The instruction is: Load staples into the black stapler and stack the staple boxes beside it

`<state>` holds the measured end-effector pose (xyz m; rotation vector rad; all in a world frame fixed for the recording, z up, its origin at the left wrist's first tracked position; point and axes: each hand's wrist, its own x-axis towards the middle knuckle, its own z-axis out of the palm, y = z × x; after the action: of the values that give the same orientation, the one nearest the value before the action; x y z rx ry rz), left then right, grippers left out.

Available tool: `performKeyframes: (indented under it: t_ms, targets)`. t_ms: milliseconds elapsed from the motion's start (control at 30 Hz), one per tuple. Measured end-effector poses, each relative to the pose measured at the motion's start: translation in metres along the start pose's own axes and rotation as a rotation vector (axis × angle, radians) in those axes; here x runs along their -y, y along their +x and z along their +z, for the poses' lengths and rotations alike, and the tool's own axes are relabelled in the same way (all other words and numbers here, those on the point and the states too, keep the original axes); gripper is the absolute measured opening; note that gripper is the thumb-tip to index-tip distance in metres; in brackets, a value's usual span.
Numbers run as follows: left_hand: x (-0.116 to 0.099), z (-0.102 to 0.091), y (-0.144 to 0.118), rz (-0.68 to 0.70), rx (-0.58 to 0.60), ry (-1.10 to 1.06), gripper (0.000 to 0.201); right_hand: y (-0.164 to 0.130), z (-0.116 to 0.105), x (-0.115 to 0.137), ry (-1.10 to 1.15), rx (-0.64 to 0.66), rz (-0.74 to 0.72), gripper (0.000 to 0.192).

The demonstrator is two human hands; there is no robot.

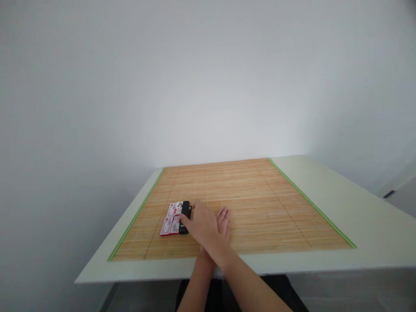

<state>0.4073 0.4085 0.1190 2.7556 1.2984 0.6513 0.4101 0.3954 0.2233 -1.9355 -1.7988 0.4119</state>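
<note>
My forearms cross, the right one over the left. My right hand [204,223] reaches to the left side of the mat, palm down, at the right edge of a black stapler [184,213]. Its thumb is stretched out over the stapler, apart from the fingers, which are partly hidden behind the hand. White and red staple boxes [171,221] lie side by side against the stapler's left side. Under my right wrist, my left hand [223,222] lies flat on the mat with its fingers stretched out and nothing in it.
A bamboo mat [247,195] with green edging covers much of the white table [364,221]. Behind the table stands a pale wall [208,86]. The table's front edge is close to my body, with my dark-clothed legs [279,288] below.
</note>
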Motion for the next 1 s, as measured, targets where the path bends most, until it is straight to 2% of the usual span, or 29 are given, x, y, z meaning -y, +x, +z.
performKeyframes:
  t_ms: [100,200,300,400,500,633,700,767,833,1000]
  targets:
    - [0.006,-0.001,0.004,0.054,0.079,-0.062,0.053,0.02,0.013,0.018,0.015,0.066,-0.033,0.066]
    - [0.008,-0.012,0.004,0.125,0.151,-0.125,0.055,0.034,0.013,0.016,-0.032,0.058,-0.067,0.059]
    - [0.003,-0.029,-0.001,0.179,0.208,-0.187,0.057,0.043,0.001,-0.003,-0.07,0.039,-0.1,0.04]
    - [-0.008,-0.045,-0.007,0.13,0.207,-0.258,0.049,0.053,-0.022,-0.037,-0.117,0.031,-0.148,0.028]
    - [-0.017,-0.057,-0.01,0.066,0.146,-0.343,0.039,0.061,-0.051,-0.082,-0.153,0.045,-0.177,0.028]
    - [-0.021,-0.065,-0.009,-0.094,-0.096,-0.462,0.032,0.057,-0.084,-0.138,-0.163,0.064,-0.22,0.033]
    - [-0.021,-0.068,-0.009,-0.19,-0.204,-0.42,0.029,0.05,-0.093,-0.159,-0.159,0.07,-0.244,0.034]
    - [-0.023,-0.069,-0.009,-0.233,-0.258,-0.344,0.028,0.041,-0.097,-0.172,-0.148,0.076,-0.27,0.036]
    - [-0.025,-0.068,-0.01,-0.224,-0.249,-0.267,0.032,0.033,-0.099,-0.178,-0.135,0.082,-0.295,0.036]
    - [-0.03,-0.061,-0.013,-0.175,-0.138,-0.136,0.042,0.023,-0.1,-0.176,-0.105,0.074,-0.325,0.035]
